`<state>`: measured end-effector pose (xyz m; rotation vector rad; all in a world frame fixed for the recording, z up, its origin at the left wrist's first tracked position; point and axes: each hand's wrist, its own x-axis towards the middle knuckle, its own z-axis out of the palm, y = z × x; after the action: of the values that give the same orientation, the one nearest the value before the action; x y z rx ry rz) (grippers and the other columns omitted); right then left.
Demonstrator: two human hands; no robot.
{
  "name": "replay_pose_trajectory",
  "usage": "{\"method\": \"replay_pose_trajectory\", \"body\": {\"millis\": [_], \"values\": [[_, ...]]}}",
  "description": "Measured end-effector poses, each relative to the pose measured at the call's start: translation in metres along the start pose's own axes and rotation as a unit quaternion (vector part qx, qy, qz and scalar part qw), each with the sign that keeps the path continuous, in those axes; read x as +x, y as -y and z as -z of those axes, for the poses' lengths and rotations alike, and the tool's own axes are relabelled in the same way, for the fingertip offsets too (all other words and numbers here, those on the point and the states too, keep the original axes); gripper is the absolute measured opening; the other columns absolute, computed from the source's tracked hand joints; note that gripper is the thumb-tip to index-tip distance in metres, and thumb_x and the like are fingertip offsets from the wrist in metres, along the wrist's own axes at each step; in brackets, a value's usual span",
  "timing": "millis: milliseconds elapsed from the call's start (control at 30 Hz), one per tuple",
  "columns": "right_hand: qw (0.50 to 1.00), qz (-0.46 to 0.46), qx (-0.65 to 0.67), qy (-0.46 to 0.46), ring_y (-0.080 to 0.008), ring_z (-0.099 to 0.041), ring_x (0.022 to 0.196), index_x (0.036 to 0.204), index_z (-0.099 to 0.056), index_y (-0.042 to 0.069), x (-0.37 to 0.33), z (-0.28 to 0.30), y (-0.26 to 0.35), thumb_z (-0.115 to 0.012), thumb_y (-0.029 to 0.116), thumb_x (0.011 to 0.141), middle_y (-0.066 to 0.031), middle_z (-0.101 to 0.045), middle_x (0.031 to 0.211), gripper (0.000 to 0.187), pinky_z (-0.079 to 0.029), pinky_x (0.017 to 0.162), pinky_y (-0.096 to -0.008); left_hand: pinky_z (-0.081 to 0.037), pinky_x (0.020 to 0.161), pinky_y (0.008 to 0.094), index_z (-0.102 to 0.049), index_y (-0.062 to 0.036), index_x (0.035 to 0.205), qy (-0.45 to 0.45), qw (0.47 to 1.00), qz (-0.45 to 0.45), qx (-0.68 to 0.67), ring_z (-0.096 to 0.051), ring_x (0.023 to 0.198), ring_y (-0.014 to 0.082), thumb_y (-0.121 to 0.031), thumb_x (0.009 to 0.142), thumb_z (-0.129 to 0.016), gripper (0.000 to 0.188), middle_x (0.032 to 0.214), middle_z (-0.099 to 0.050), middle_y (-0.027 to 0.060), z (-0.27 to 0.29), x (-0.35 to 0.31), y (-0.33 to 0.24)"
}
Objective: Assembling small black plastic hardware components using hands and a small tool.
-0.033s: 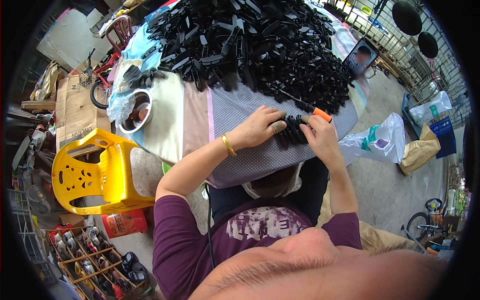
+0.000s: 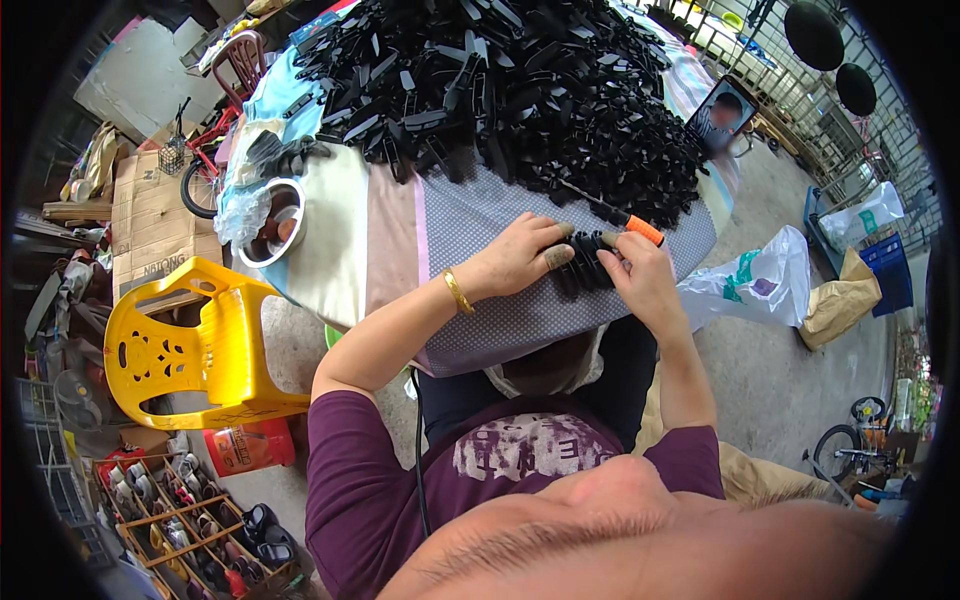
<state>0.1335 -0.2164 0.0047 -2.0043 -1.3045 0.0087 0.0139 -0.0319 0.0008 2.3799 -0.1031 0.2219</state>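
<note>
Between my two hands, near the table's front edge, stands a short row of black plastic pieces (image 2: pixel 582 266) packed side by side. My left hand (image 2: pixel 518 256), with a gold bangle at the wrist, closes its fingers on the left end of the row. On the right end my right hand (image 2: pixel 643 268) pinches with thumb and fingers. Just beyond the right hand lies a screwdriver with an orange handle (image 2: pixel 645 231), its thin shaft pointing into the heap. A large heap of black plastic parts (image 2: pixel 490 90) covers the far side of the table.
The table wears a patterned cloth (image 2: pixel 460 335). At its left are a white bowl (image 2: pixel 297 240) and dark gloves (image 2: pixel 285 155). A yellow plastic chair (image 2: pixel 230 335) and a red bucket (image 2: pixel 250 450) stand left. A tablet-like screen (image 2: pixel 722 115) and plastic bag (image 2: pixel 760 280) are right.
</note>
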Motion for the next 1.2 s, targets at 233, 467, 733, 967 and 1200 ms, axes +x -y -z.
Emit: {"method": "replay_pose_trajectory", "body": {"millis": [233,467,733,967,1200], "values": [[0.998,-0.035,0.032,0.041,-0.03,-0.059,0.071,0.094,-0.062,-0.002,0.005,0.004,0.003,-0.066,0.011,0.076,-0.0146,-0.06,0.081,0.022,-0.047,0.062,-0.0358,-0.039,0.091,0.0383,-0.051,-0.0017,0.121,-0.002,1.0,0.006,-0.015,-0.047,0.102,0.0293,-0.032,0.09,-0.051,0.044,0.11,-0.055,0.0153,-0.002,-0.001,0.005],[0.99,-0.044,-0.093,-0.099,-0.0215,-0.059,0.067,0.094,-0.066,0.002,0.052,0.014,-0.052,-0.067,0.014,0.077,-0.01,-0.059,0.077,0.021,-0.046,0.059,-0.0302,-0.041,0.09,0.038,-0.055,-0.0013,0.113,-0.296,0.943,0.012,0.15,-0.048,0.098,0.031,-0.022,0.077,-0.067,0.043,0.106,-0.053,0.0164,0.033,0.007,0.038],[0.98,-0.029,-0.192,-0.052,-0.0271,-0.061,0.072,0.086,-0.066,0.004,0.064,0.009,-0.053,-0.069,0.017,0.072,-0.0106,-0.061,0.081,0.019,-0.049,0.065,-0.0351,-0.04,0.093,0.041,-0.054,-0.0115,0.116,-0.245,0.936,0.114,0.228,-0.042,0.109,0.0378,-0.023,0.077,-0.067,0.043,0.122,-0.037,0.0218,0.026,0.017,0.053],[0.99,-0.085,-0.078,-0.075,-0.024,-0.063,0.068,0.082,-0.062,0.0,0.061,0.012,-0.057,-0.066,0.008,0.073,-0.0127,-0.063,0.078,0.012,-0.049,0.062,-0.0321,-0.047,0.083,0.0403,-0.055,-0.0036,0.102,-0.233,0.928,0.184,0.225,-0.053,0.097,0.0394,-0.019,0.074,-0.069,0.035,0.114,-0.042,0.0218,0.033,0.024,0.038],[0.988,0.056,-0.054,-0.132,-0.0222,-0.062,0.071,0.095,-0.061,0.001,0.059,0.013,-0.051,-0.055,0.002,0.081,-0.0137,-0.063,0.082,0.016,-0.048,0.066,-0.0289,-0.049,0.074,0.0398,-0.049,0.0015,0.096,-0.268,0.912,0.182,0.252,-0.056,0.082,0.0357,0.0,0.073,-0.059,0.026,0.099,-0.047,0.0216,0.032,0.017,0.051]]}}
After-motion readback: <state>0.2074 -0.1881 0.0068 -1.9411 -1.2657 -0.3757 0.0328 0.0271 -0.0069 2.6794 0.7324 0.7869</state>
